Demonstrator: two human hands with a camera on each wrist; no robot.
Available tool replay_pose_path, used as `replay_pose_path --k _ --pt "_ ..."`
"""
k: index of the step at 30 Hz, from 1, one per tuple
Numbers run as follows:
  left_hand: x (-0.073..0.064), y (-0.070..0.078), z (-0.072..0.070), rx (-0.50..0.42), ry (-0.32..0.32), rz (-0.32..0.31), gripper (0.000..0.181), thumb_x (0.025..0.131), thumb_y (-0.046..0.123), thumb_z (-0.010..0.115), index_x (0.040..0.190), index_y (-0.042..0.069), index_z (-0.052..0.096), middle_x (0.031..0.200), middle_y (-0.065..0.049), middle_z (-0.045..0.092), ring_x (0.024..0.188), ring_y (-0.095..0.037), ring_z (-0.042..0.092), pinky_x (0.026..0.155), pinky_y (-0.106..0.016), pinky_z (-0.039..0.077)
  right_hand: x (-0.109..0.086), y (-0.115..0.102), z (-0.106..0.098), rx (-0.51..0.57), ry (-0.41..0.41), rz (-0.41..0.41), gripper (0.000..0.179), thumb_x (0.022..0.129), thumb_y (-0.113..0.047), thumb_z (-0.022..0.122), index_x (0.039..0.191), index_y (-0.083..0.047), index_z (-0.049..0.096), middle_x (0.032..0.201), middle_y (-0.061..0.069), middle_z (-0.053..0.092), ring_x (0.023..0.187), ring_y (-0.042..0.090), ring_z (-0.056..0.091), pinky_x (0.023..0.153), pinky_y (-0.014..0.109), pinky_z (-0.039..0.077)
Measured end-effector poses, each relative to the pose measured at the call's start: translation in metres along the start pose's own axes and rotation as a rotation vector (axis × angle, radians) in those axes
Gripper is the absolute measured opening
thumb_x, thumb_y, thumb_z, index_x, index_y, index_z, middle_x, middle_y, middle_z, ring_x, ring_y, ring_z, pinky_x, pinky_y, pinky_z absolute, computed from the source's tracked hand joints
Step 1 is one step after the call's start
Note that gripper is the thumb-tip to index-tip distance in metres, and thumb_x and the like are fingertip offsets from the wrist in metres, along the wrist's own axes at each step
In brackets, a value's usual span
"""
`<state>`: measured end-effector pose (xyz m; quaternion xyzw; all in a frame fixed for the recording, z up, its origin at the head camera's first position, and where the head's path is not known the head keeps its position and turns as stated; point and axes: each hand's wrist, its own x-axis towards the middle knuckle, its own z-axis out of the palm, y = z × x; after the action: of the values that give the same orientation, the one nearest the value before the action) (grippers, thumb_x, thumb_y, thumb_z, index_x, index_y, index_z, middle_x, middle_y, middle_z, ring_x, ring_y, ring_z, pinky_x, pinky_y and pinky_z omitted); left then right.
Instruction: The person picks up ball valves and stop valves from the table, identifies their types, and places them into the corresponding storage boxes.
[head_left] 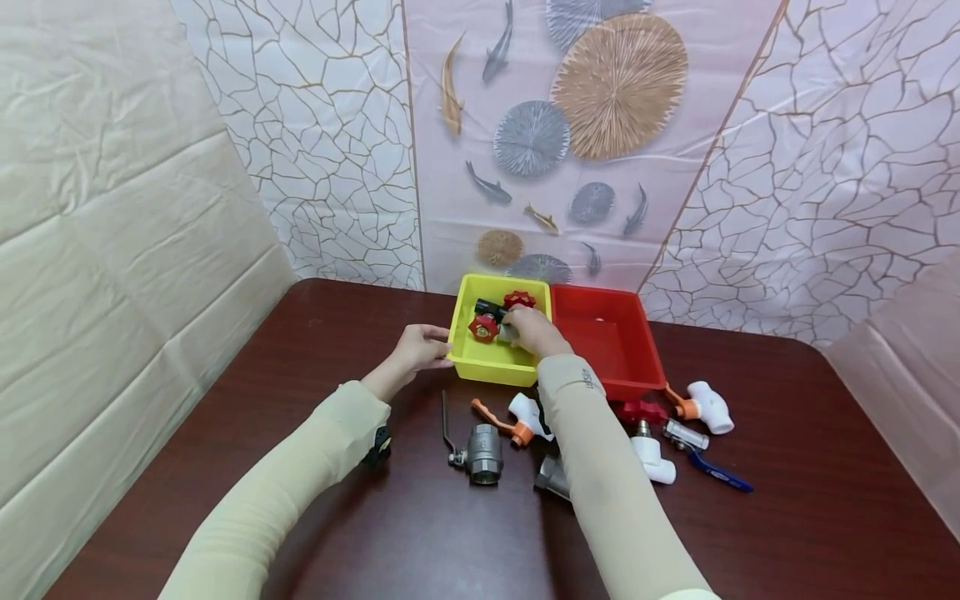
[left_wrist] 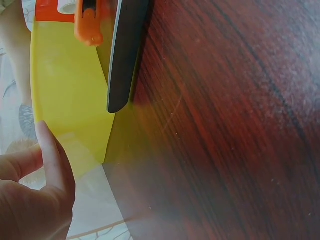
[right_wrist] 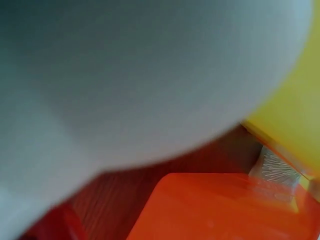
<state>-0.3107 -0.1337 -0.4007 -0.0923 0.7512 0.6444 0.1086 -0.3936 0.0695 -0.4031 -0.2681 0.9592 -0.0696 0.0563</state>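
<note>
My left hand [head_left: 420, 350] grips the left side of a yellow bin [head_left: 487, 372], thumb and fingers at its rim; the left wrist view shows these fingers [left_wrist: 55, 160] against the yellow wall. Reaching into that bin, my right hand [head_left: 538, 333] holds a pale grey valve part, mostly hidden under the fingers. Beside the fingers lie a valve with a red handwheel [head_left: 483, 327] and a black fitting [head_left: 491, 309]. Another red handwheel [head_left: 519, 298] shows behind them. A sleeve fills much of the right wrist view, so the right fingers are not visible there.
A red bin [head_left: 609, 354] adjoins the yellow one. On the table before them lie a steel ball valve [head_left: 484, 454], white valves with orange levers [head_left: 521, 421] [head_left: 708, 408], a white valve with a red handwheel [head_left: 651, 454], and a blue-handled valve [head_left: 716, 472]. My right forearm partly covers another metal valve [head_left: 552, 477].
</note>
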Motion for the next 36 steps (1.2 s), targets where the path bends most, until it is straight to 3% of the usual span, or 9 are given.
replay_pose_path --k 11,17,23,32,36 --pt "-0.001 0.001 -0.001 -0.009 -0.004 -0.011 0.036 0.092 -0.001 0.054 0.128 -0.007 0.052 0.120 -0.030 0.058 0.059 -0.007 0.060 0.077 -0.032 0.057 0.000 -0.001 0.003 0.001 0.039 0.004 0.041 0.080 -0.009 0.074 0.119 -0.002 0.064 0.122 0.016 0.061 0.115 0.031 0.055 0.104 0.040 0.042" --pt "-0.001 0.003 -0.002 -0.049 -0.020 -0.056 0.039 0.093 -0.001 0.054 0.131 -0.005 0.050 0.122 -0.029 0.056 0.062 -0.007 0.059 0.086 -0.036 0.054 0.001 0.001 0.004 -0.019 0.036 0.007 0.040 0.080 -0.011 0.074 0.118 -0.002 0.065 0.122 0.016 0.060 0.115 0.031 0.054 0.105 0.040 0.040" --pt "0.002 0.002 -0.001 -0.059 -0.012 -0.077 0.038 0.092 0.000 0.055 0.130 -0.004 0.051 0.117 -0.026 0.057 0.063 -0.008 0.059 0.077 -0.030 0.057 -0.002 0.002 0.001 -0.015 0.023 -0.024 0.039 0.081 -0.008 0.072 0.119 -0.001 0.064 0.124 0.018 0.059 0.115 0.033 0.052 0.105 0.041 0.039" --pt "0.001 0.001 -0.001 -0.055 -0.010 -0.069 0.038 0.092 0.000 0.055 0.130 -0.004 0.051 0.121 -0.028 0.057 0.062 -0.009 0.060 0.084 -0.035 0.055 -0.009 0.001 -0.004 0.019 0.007 -0.068 0.040 0.084 -0.004 0.068 0.123 0.000 0.060 0.126 0.018 0.059 0.120 0.033 0.051 0.106 0.043 0.039" --pt "0.000 0.003 -0.001 -0.050 0.002 -0.057 0.037 0.092 0.000 0.055 0.129 -0.005 0.052 0.120 -0.028 0.057 0.064 -0.010 0.059 0.081 -0.033 0.056 -0.010 0.001 -0.006 0.052 0.004 -0.067 0.043 0.085 -0.004 0.067 0.127 0.000 0.057 0.130 0.019 0.055 0.124 0.035 0.047 0.108 0.044 0.037"
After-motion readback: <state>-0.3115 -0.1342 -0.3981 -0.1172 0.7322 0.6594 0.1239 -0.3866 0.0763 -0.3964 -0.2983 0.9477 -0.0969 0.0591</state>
